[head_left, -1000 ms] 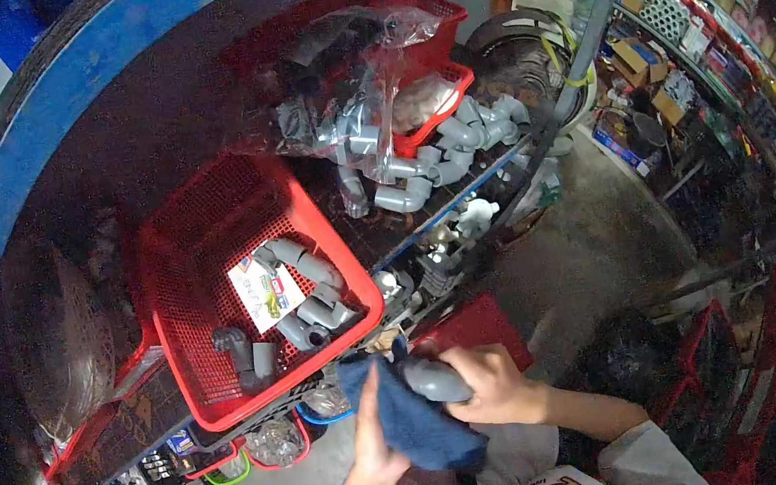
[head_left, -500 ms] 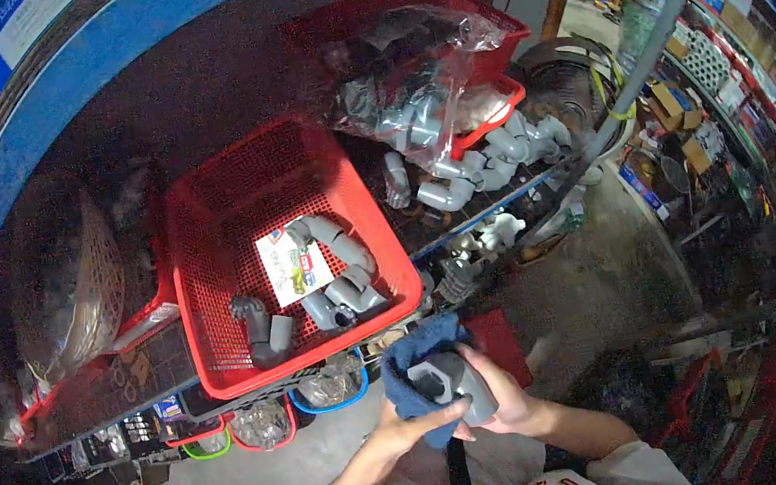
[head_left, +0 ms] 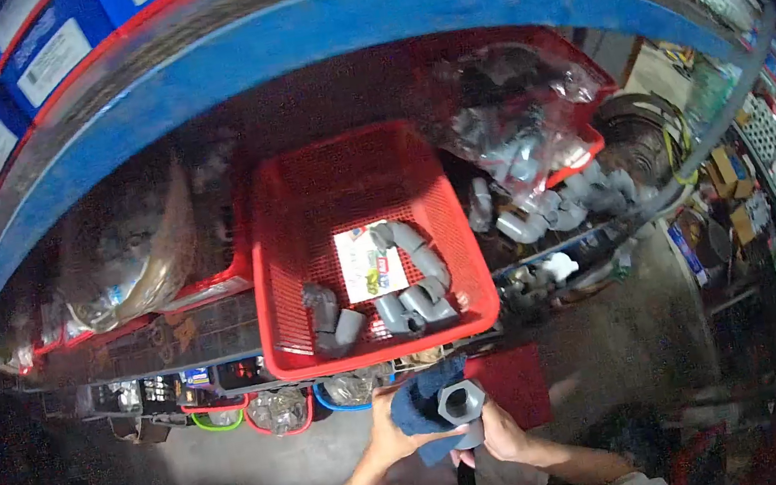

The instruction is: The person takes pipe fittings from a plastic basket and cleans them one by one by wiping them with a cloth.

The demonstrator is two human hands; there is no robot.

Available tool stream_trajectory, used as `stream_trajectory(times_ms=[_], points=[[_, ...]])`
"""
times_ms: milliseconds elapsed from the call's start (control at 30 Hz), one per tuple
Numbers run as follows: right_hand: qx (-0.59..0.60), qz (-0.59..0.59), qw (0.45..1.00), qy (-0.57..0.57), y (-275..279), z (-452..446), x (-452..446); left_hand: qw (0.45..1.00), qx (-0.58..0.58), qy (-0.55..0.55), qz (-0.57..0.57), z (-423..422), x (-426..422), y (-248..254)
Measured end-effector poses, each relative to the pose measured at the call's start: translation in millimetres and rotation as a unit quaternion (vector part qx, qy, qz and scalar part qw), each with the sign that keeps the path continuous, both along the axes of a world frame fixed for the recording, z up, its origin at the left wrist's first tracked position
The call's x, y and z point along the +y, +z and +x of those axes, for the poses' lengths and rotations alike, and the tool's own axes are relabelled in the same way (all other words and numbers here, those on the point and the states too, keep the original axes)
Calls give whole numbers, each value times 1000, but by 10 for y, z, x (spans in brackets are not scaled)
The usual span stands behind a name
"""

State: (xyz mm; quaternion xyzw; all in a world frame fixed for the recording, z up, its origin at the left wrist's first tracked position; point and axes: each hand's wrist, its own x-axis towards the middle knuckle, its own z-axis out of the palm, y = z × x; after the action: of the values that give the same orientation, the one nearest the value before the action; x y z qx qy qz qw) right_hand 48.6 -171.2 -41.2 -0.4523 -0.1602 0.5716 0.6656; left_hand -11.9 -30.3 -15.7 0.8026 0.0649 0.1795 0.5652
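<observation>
The left hand [head_left: 390, 433] grips a blue cloth [head_left: 414, 407] against a grey pipe fitting [head_left: 467, 419], which the right hand [head_left: 505, 435] clasps from the other side, just before the near edge of the shelf [head_left: 212, 334]. Below that edge, a blue-rimmed basket [head_left: 345, 408] holds clear bags [head_left: 349, 387]. On the shelf, a large red basket [head_left: 393, 351] contains grey elbows [head_left: 349, 328] by its near-left corner and along its right side, plus a printed card [head_left: 358, 268] between

Open into the red basket [head_left: 384, 354] from the near side; obstructed beyond by the blue beam [head_left: 356, 17] and plastic bag [head_left: 519, 130].
</observation>
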Motion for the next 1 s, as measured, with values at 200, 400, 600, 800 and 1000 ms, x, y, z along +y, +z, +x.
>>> stream_trajectory(times_ms=[200, 400, 600, 800, 1000], points=[[148, 36, 986, 67, 32, -176, 432, 985, -8, 74, -155, -422, 345, -105], [7, 3, 991, 136, 140, -369, 803, 962, -54, 117, -241, -820, 426, -149], [-86, -44, 989, 113, 213, -367, 1017, 773, -63, 443, -450, -1272, 1116, -196], [-264, -43, 964, 1, 438, -229, 1118, 838, -14, 494, -233, -1318, 2074, -396], [-331, -25, 940, -76, 606, 27, 1310, 842, 89, 519, -115, -1077, 2487, -673]])
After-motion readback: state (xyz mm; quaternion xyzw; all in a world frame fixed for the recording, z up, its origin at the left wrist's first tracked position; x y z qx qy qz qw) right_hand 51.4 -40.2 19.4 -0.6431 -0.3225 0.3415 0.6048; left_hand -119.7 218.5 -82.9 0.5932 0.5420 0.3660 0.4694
